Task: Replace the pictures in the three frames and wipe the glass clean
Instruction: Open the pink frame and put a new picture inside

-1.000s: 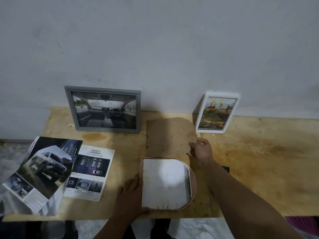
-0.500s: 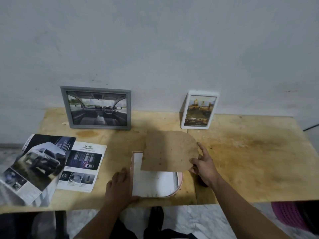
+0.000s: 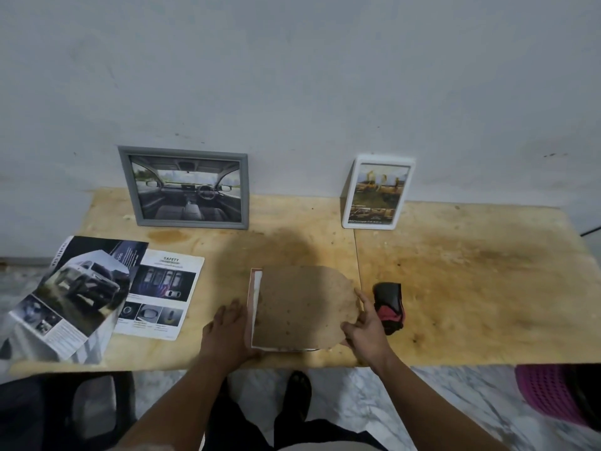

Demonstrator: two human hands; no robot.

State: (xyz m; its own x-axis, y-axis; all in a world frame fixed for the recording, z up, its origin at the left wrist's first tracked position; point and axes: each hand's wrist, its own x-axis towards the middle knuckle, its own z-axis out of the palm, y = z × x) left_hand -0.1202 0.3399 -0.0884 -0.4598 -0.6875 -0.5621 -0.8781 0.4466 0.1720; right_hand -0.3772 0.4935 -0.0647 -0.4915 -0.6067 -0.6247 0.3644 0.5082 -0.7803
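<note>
A pink arch-shaped frame [image 3: 249,294] lies face down near the table's front edge, a strip of white paper [image 3: 258,289] showing at its left side. A brown backing board [image 3: 302,305] lies over it, almost covering it. My right hand [image 3: 366,323] pinches the board's rounded right edge. My left hand [image 3: 227,330] rests flat against the frame's left side. A grey frame [image 3: 185,187] with a car-interior picture and a white frame [image 3: 377,192] with a yellowish picture stand against the wall.
Car brochure pages [image 3: 84,288] and a safety leaflet [image 3: 159,294] lie at the left of the wooden table [image 3: 471,281]. A black and red cloth [image 3: 388,305] sits just right of my right hand. A purple basket [image 3: 549,392] is below the table's right front.
My right hand has brought the brown board from the table behind the frame down onto the frame's back, covering most of the white paper. My left hand stayed at the frame's left side.
</note>
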